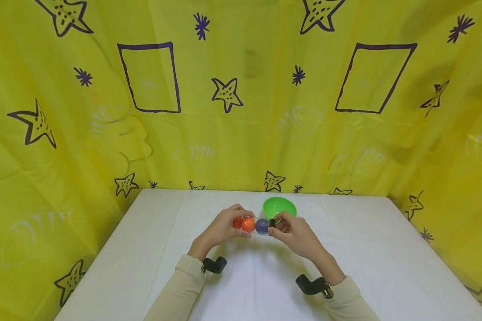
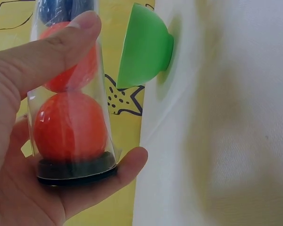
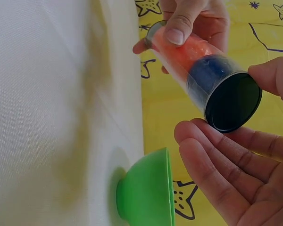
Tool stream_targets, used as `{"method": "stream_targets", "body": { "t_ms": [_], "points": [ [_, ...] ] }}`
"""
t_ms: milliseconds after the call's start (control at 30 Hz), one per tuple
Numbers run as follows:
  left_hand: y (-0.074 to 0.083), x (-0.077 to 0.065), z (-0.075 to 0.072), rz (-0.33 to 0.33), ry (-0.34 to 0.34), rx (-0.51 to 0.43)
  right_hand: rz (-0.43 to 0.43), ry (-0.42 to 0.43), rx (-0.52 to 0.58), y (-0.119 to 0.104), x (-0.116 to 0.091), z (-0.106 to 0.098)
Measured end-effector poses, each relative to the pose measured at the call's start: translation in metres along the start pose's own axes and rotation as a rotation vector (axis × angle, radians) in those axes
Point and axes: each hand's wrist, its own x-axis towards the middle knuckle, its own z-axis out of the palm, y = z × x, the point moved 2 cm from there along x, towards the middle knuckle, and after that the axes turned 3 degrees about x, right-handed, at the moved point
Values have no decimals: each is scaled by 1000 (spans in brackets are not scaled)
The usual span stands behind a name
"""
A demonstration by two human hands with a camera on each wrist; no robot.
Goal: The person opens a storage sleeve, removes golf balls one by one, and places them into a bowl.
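My left hand (image 1: pixel 224 226) grips a clear plastic tube (image 2: pixel 104 94), its thumb lying across the side. Inside sit two orange balls (image 2: pixel 70 126) and a dark blue ball (image 3: pixel 208 73), lined up end to end. A black cap (image 2: pixel 78 170) closes the tube's left end, near the left fingers. At the other end, my right hand (image 1: pixel 299 234) pinches the rim of a second black cap (image 3: pixel 233 102) between thumb and fingers. The tube is held roughly level above the table. Just behind the right hand stands a green bowl (image 1: pixel 279 206), upright.
A white-covered table (image 1: pixel 164 249) spreads under both hands. Yellow curtains (image 1: pixel 257 138) with purple stars and frames rise behind it and along both sides. Each wrist wears a black camera mount (image 1: pixel 311 285).
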Motion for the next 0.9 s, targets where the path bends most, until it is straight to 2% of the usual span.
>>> {"method": "stream_targets", "body": {
  "t_ms": [300,600,900],
  "points": [
    [1,-2,-1,-7,-24,-35,-43,-38,-11,1,0,2],
    [0,-2,-2,24,-36,-15,-70,-60,-7,2,0,3],
    [-2,-2,-3,-1,-68,2,-90,-66,-6,2,0,4]
  ]
}}
